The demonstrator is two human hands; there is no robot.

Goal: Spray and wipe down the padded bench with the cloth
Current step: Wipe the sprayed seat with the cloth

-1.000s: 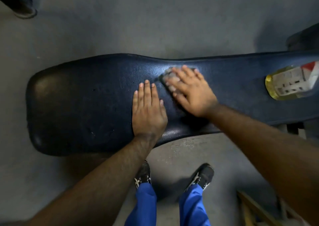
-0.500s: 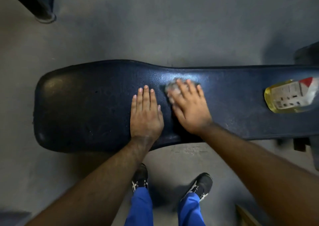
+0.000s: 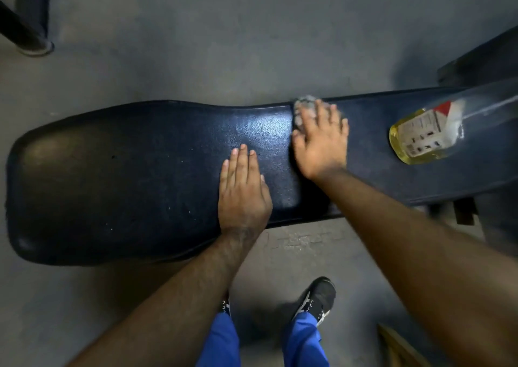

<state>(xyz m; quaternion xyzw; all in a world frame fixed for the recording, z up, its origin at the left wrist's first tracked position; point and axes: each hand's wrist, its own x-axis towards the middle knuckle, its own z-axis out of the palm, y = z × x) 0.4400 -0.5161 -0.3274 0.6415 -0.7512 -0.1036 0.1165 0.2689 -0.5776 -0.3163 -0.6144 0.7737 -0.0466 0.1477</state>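
Pressing the grey cloth (image 3: 304,108) onto the glossy navy tabletop (image 3: 140,170), the right hand (image 3: 322,139) lies flat; the left hand (image 3: 242,190) rests flat, released. A sideways bottle (image 3: 423,134) holds yellow liquid.

Both palm-down — left hand (image 3: 244,195) flat, right hand (image 3: 321,139) splayed, reaching farther.

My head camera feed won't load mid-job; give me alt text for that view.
The right hand presses a crumpled grey-white cloth against the far edge of a long dark-blue padded bench. The left hand rests flat on the pad beside it. A clear plastic bottle of yellow liquid lies on its side further right.
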